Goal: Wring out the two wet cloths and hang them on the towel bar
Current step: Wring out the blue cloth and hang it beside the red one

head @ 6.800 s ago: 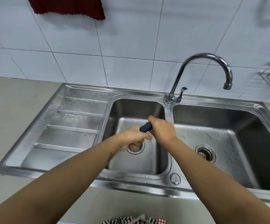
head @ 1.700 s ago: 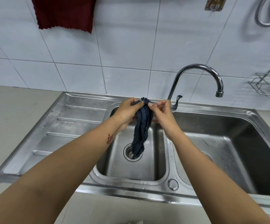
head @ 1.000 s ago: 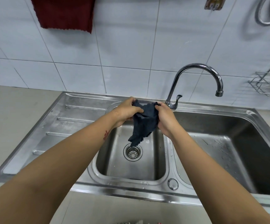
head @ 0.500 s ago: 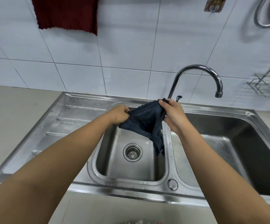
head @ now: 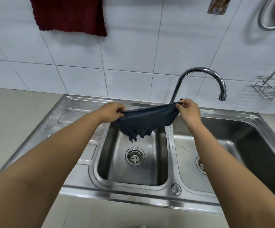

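While the grey countertop (head: 10,112) is seen at the far left, a dark red cloth (head: 69,14) is hung against the white tiled wall (head: 133,46) above it, its scalloped lower edge free; whatever it is hung from is cut off by the top of the frame. Below, the ribbed draining board (head: 77,116) of a stainless steel double sink (head: 117,197) is met by the left forearm. The left hand (head: 112,111) is held over the near edge of the draining board, its fingers curled round one top corner of a dark blue cloth (head: 143,120). This cloth is stretched between the two hands above the left basin (head: 133,171), its upper edge pulled nearly taut and its lower part sagging in crumpled folds, clear of the basin floor and above the round strainer drain (head: 134,156). The other top corner is pinched by the right hand (head: 189,111) between thumb and fingertips, just in front of the base of the chrome gooseneck faucet (head: 199,70), whose spout is turned over the right basin (head: 240,145). A second drain (head: 200,165) is partly hidden by the right forearm. At the far right a wire rack (head: 271,91) is fixed to the wall, with a coiled metal hose (head: 271,17) above it.
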Available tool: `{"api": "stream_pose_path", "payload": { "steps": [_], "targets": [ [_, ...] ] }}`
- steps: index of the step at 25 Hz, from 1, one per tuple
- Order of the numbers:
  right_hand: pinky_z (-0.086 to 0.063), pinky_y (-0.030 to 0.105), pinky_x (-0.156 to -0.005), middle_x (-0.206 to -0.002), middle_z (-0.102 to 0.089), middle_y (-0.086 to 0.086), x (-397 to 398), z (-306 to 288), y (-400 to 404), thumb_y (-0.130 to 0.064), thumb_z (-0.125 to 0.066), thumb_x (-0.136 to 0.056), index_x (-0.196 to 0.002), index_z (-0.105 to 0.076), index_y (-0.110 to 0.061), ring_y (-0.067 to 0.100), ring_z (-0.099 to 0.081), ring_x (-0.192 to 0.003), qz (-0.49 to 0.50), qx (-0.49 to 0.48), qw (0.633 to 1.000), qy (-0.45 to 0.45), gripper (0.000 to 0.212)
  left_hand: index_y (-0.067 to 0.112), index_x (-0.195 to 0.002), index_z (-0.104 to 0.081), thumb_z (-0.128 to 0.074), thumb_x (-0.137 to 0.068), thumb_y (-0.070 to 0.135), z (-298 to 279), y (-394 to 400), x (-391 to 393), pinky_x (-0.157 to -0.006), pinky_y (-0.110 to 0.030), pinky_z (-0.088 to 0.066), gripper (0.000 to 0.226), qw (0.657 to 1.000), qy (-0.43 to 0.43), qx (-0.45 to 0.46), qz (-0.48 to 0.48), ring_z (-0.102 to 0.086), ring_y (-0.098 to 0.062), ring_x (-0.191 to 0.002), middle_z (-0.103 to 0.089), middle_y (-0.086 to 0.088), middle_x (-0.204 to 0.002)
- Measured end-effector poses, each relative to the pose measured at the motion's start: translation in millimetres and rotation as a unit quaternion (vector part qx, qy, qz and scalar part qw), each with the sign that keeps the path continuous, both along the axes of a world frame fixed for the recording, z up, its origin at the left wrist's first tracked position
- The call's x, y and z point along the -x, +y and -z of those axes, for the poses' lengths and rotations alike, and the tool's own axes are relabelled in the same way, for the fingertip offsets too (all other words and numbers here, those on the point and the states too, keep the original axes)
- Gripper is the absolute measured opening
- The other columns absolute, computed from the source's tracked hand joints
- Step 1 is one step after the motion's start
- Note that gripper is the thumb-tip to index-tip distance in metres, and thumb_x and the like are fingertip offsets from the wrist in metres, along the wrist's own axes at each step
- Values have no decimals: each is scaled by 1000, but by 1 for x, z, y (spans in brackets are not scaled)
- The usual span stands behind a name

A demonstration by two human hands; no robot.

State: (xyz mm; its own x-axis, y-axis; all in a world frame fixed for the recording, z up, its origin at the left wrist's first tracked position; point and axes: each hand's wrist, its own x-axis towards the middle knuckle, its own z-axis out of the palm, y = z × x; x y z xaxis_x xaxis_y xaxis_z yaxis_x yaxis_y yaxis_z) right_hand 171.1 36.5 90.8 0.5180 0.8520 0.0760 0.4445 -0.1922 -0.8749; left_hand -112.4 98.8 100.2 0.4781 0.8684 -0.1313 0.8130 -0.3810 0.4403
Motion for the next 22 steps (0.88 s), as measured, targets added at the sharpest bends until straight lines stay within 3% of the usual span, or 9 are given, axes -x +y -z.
{"api": "stream_pose_path", "payload": {
  "steps": [2,5,7,9,10,13,16,19,22],
  "targets": [
    [-46,34,-85,-101,-68,4,-4,1,-2,-18,-57,-91,-92,-65,-16,24,-61,-98,1,10,999,-37,8,13,-104,-67,-53,-92,8,0,6,1,-81,-29,-42,19,998,52,-46,-11,-57,-25,-99,-67,-9,-109],
    [-49,36,-84,-105,-69,3,-10,-3,-7,-20,-54,-93,-96,-65,-17,25,-63,-95,-2,6,998,-58,12,13,-106,-69,-49,-93,8,-8,6,-2,-87,-33,-45,25,992,3,-109,-61,-59,-29,-105,-68,-10,-113],
    [-47,33,-78,-99,-69,2,-8,-14,-11,-21,-51,-94,-97,-64,-18,22,-63,-86,38,-71,993,-87,13,12,-105,-67,-49,-93,10,-23,5,-8,-85,-35,-45,22,970,-68,-213,-97,-60,-32,-103,-69,-10,-110],
    [-42,29,-72,-94,-65,-2,1,-24,-19,-21,-48,-95,-99,-61,-17,17,-57,-79,93,-199,970,-104,14,9,-103,-64,-48,-94,13,-34,-1,-14,-79,-37,-44,18,925,-137,-332,-124,-59,-34,-97,-68,-12,-104],
    [-41,29,-70,-93,-64,-2,4,-21,-24,-21,-47,-96,-98,-59,-17,17,-56,-78,82,-216,964,-129,13,9,-102,-62,-47,-95,16,-35,-4,-16,-75,-38,-43,18,919,-129,-353,-121,-57,-34,-95,-66,-13,-101],
    [-42,33,-66,-93,-67,6,14,7,-31,-23,-48,-95,-93,-56,-23,31,-61,-82,-47,-6,971,-233,7,12,-101,-57,-44,-97,24,-19,-6,-6,-67,-38,-44,18,955,84,-277,-71,-58,-37,-90,-65,-15,-99],
    [-41,34,-63,-82,-64,1,8,3,-31,-25,-46,-97,-96,-55,-19,28,-58,-74,2,-20,979,-205,10,12,-102,-55,-42,-97,20,-18,-6,3,-63,-38,-44,16,955,32,-272,-115,-59,-37,-80,-66,-14,-96],
    [-40,32,-60,-72,-67,1,14,-5,-30,-24,-46,-95,-91,-55,-22,27,-63,-72,-64,59,967,-239,10,17,-103,-56,-42,-96,22,-18,-7,-1,-65,-35,-40,17,970,109,-200,-84,-57,-34,-84,-66,-13,-102],
    [-37,33,-59,-78,-60,1,20,-8,-31,-25,-43,-98,-97,-53,-17,28,-52,-68,14,-31,974,-226,12,15,-103,-53,-40,-99,29,-20,-6,1,-63,-35,-39,20,962,46,-244,-117,-54,-33,-77,-66,-13,-97]
  ]
}}
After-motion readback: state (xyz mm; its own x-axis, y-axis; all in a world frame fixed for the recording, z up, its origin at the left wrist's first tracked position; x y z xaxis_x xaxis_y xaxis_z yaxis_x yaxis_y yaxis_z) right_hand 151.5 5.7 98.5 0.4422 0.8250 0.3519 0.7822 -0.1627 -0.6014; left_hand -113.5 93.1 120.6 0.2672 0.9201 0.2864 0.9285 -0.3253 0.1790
